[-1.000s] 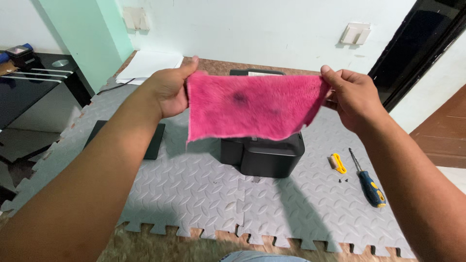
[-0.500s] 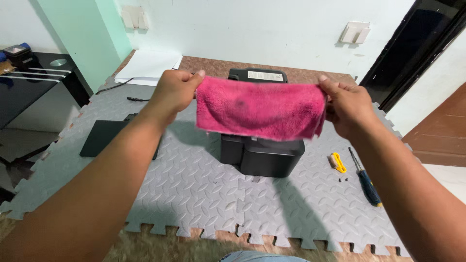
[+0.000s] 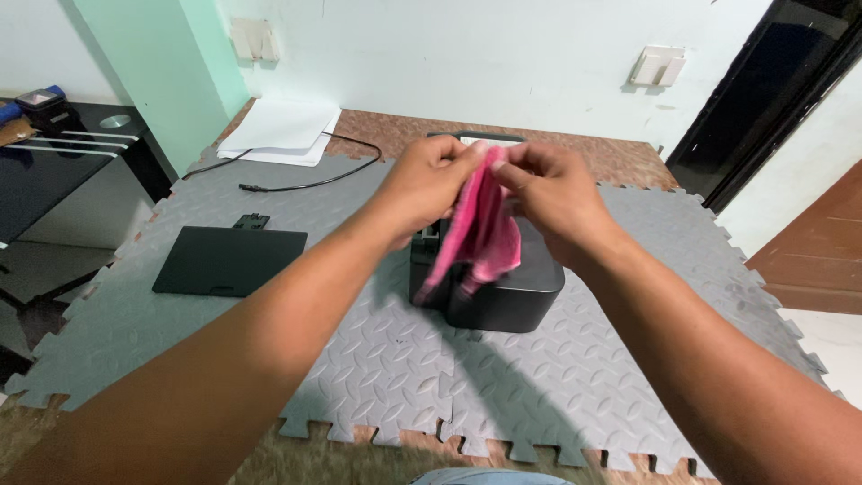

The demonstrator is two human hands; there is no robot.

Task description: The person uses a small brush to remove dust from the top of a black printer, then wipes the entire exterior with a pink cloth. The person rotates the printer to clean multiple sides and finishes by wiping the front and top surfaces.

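Your left hand (image 3: 429, 184) and right hand (image 3: 549, 191) meet, both pinching the pink cloth (image 3: 480, 229) so it hangs doubled above the black printer (image 3: 512, 292).

Pink cloth (image 3: 480, 235) hangs folded, pinched at its top

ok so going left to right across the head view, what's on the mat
flat black panel → left hand → pink cloth, held up by both hands over the black box → right hand
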